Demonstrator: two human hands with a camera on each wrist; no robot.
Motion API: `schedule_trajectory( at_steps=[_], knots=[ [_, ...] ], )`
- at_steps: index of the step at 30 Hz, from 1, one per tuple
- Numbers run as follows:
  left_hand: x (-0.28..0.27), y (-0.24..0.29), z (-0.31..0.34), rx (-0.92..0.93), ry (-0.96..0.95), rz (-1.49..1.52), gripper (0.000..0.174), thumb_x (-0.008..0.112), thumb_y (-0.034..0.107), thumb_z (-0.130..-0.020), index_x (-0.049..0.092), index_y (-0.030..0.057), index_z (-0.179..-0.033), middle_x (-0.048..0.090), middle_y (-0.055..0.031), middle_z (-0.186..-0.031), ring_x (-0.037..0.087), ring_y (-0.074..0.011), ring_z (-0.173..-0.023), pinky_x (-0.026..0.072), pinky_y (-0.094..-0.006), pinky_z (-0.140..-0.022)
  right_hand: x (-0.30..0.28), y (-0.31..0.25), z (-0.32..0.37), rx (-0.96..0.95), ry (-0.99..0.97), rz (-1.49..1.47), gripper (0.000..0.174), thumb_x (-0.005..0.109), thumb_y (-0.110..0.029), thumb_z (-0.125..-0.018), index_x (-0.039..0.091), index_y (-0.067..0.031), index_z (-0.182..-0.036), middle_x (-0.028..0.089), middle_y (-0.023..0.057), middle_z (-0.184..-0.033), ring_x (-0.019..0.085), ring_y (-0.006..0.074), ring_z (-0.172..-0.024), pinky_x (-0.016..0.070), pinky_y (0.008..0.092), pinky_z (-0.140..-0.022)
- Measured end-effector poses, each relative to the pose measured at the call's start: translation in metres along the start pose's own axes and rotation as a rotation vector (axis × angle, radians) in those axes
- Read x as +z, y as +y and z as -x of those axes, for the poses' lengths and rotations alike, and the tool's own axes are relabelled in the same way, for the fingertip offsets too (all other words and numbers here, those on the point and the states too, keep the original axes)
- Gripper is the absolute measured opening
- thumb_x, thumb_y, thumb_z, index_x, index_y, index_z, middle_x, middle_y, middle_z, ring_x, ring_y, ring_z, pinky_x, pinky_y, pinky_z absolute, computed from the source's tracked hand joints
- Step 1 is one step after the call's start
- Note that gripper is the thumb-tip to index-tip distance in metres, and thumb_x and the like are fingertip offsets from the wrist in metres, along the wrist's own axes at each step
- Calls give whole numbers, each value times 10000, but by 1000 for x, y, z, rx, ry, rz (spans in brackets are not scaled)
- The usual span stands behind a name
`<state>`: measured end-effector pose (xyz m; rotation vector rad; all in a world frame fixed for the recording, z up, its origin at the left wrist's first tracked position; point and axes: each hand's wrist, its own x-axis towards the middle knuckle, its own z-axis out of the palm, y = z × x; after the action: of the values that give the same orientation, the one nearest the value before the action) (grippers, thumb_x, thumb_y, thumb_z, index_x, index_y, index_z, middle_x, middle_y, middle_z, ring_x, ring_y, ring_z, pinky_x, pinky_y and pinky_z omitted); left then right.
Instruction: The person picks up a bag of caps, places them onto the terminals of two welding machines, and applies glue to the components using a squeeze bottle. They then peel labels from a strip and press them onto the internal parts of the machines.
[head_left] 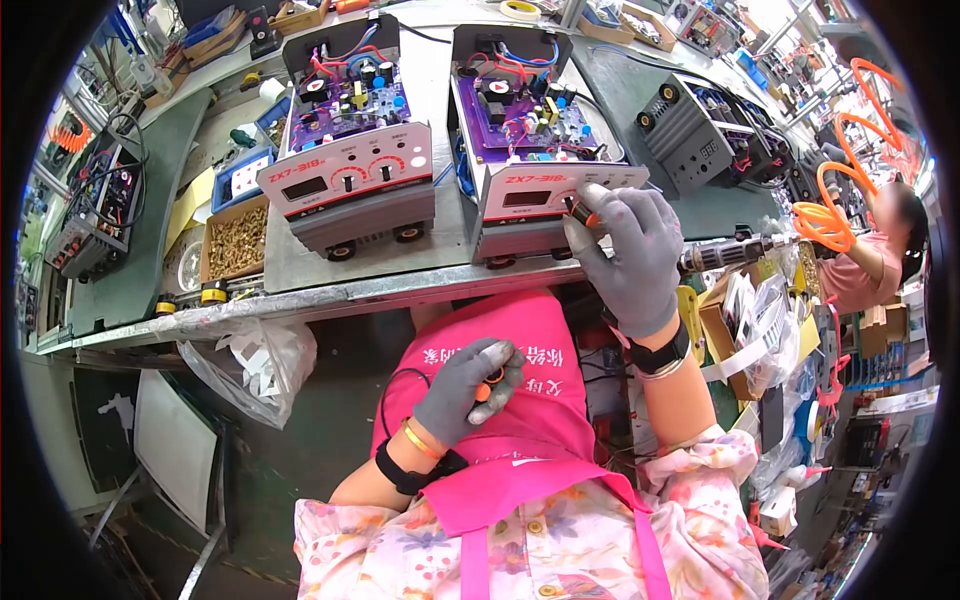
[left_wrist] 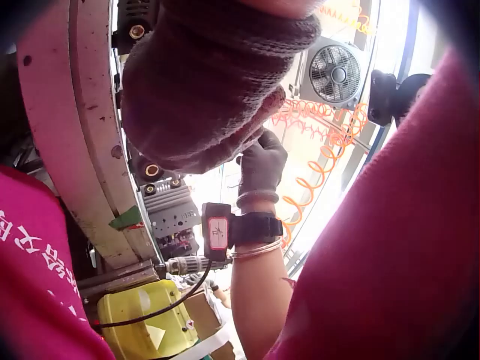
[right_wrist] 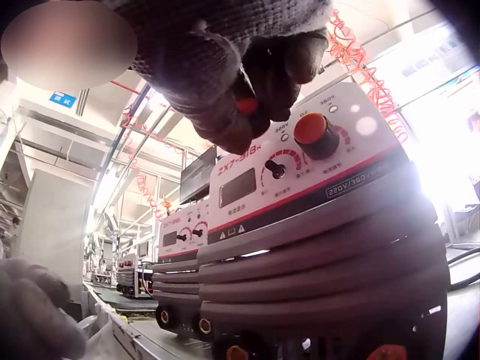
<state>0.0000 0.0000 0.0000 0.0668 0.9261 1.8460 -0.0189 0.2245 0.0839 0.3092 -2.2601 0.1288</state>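
Right hand: (head_left: 625, 255) in a grey knit glove with a black strap at the wrist, raised to the front panel (right_wrist: 300, 180) of the right welding machine (head_left: 520, 190).
Right grip: thumb and fingertips pinch a small orange knob (right_wrist: 244, 101) against the top of the panel, just above a small black control stub (right_wrist: 276, 169).
Orange knob look: round, bright orange and glossy, mostly hidden by the glove fingers. In the head view only an orange sliver shows at the fingertips.
Fitted knob: (right_wrist: 315, 133) black skirt with an orange cap, seated on the panel to the right of the stub, under a red arc scale.
Panel: pale face, red stripe along the bottom, dark display window (right_wrist: 238, 186), red lettering that starts "ZX7-31".
Left hand: (head_left: 468, 385) also gloved in grey, low in the lap against the pink apron (head_left: 520, 330), below the worktop edge.
Left grip: fingers curled round a second orange knob (head_left: 490, 382), whose orange shows between thumb and fingers.
Right welding machine: cover off, with a purple circuit board and red and blue wires showing. It stands at the near edge of the worktop (head_left: 300, 270).
Left welding machine: (head_left: 350, 170) same model, just beside it, with both panel controls in place.
Nearby: a box of brass screws (head_left: 235, 240) on the left, and a power screwdriver (head_left: 725, 252) on the right by an orange coiled hose (head_left: 825, 220).
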Motion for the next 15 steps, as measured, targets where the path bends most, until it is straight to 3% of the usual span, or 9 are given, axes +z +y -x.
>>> schedule_trajectory(
  at_steps=[5, 15],
  knots=[
    [-5, -3, 2, -14, 61, 65, 269, 447, 276, -961, 527, 21, -989, 505, -44, -736, 314, -36, -427, 269, -171, -381, 10, -2, 1, -20, 11, 45, 295, 730, -242, -733, 613, -124, -977, 566, 21, -827, 560, 221, -753, 424, 358, -650],
    [-10, -12, -1, -30, 31, 159, 263, 462, 261, -957, 522, 10, -1009, 532, -58, -844, 385, -40, -517, 279, -161, -385, 11, -1, -1, -78, 0, 106, 310, 734, -274, -712, 613, -126, -956, 550, 9, -812, 547, 213, -734, 419, 362, -642]
  ],
)
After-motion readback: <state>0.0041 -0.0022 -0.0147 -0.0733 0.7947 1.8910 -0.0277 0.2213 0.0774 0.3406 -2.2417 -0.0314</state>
